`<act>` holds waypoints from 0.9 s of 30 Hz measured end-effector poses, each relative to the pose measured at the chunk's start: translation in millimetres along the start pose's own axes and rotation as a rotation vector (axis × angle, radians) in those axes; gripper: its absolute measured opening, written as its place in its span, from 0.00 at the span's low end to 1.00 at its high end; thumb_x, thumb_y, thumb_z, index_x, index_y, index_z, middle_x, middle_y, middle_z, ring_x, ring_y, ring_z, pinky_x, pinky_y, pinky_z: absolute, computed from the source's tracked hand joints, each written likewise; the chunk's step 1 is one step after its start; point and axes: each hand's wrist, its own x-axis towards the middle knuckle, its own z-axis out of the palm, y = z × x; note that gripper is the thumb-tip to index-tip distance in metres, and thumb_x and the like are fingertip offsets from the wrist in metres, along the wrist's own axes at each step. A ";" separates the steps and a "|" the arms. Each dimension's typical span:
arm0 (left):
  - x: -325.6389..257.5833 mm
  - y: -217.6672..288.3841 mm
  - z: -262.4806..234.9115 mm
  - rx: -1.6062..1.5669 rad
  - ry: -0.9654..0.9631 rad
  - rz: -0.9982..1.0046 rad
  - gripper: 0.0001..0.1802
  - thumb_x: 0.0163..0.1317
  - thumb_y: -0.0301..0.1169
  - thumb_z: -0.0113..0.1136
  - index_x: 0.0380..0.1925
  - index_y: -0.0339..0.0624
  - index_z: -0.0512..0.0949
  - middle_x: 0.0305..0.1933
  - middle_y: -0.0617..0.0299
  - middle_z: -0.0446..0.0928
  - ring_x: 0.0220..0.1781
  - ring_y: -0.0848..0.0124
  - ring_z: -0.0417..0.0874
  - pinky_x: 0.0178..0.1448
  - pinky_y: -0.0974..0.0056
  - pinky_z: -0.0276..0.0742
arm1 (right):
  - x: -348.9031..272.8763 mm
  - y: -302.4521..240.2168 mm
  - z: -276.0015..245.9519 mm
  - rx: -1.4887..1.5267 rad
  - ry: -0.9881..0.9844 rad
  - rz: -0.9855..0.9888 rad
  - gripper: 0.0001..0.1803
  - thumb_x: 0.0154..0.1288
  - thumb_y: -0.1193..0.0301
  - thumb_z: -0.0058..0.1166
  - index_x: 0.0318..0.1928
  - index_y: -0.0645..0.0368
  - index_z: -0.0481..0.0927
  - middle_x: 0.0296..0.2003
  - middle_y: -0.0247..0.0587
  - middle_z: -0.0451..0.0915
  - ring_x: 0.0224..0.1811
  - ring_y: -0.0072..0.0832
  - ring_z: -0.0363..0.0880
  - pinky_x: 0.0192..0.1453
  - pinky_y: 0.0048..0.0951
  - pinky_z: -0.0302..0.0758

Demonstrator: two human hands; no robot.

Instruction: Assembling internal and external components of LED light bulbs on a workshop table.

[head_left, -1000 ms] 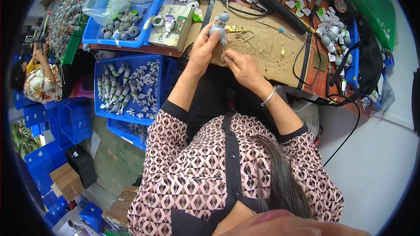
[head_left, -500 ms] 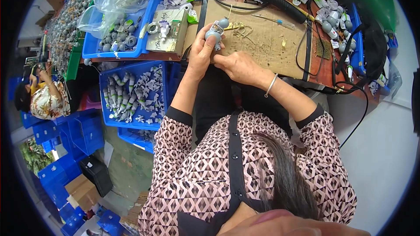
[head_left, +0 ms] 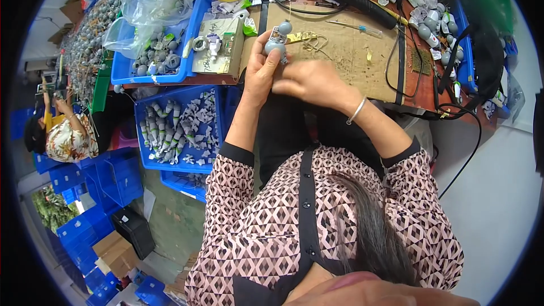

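My left hand point(head_left: 262, 73) is closed round a small grey toy figure point(head_left: 275, 47), held upright over the near edge of the cardboard mat. The figure has rounded grey parts, a patterned white band and a grey ball on top, from which a thin strand rises. Just right of its lower end is my right hand point(head_left: 311, 82). Motion smears its fingers, so whether they touch the figure or hold anything cannot be made out. Behind the figure, a loose tan cord point(head_left: 317, 42) lies on the cardboard mat point(head_left: 351, 68).
A tan box with wire and a small white part point(head_left: 214, 45) stands left of the mat. Blue trays point(head_left: 190, 59) hold grey balls and white parts. A thin screwdriver point(head_left: 354, 27), black cables and a black tube point(head_left: 362, 3) lie farther back. At far left, a co-worker point(head_left: 71, 136) sits.
My right hand has moved slightly right and its fingers have become blurred. The left hand keeps its hold on the figure. The whole view has shifted a little.
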 end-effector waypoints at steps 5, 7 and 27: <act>-0.6 0.1 13.0 0.123 -0.032 0.120 0.29 0.64 0.29 0.62 0.63 0.39 0.62 0.59 0.61 0.69 0.59 0.74 0.70 0.63 0.70 0.66 | 15.1 25.0 -24.4 0.410 0.303 0.282 0.14 0.68 0.60 0.54 0.35 0.59 0.80 0.23 0.37 0.79 0.23 0.26 0.78 0.27 0.24 0.73; -3.9 -0.6 15.0 0.145 -0.021 0.122 0.30 0.63 0.28 0.64 0.62 0.38 0.63 0.58 0.61 0.70 0.59 0.74 0.70 0.63 0.70 0.66 | 16.3 26.8 -26.1 0.645 0.255 0.388 0.15 0.69 0.60 0.54 0.33 0.59 0.80 0.22 0.32 0.78 0.22 0.19 0.76 0.25 0.19 0.71; -4.6 6.9 13.1 0.311 -0.012 0.191 0.29 0.60 0.28 0.67 0.59 0.38 0.67 0.52 0.62 0.75 0.49 0.73 0.77 0.53 0.69 0.75 | 12.8 18.2 -24.2 0.350 0.447 0.209 0.09 0.64 0.67 0.57 0.38 0.60 0.79 0.28 0.33 0.77 0.29 0.24 0.79 0.32 0.26 0.75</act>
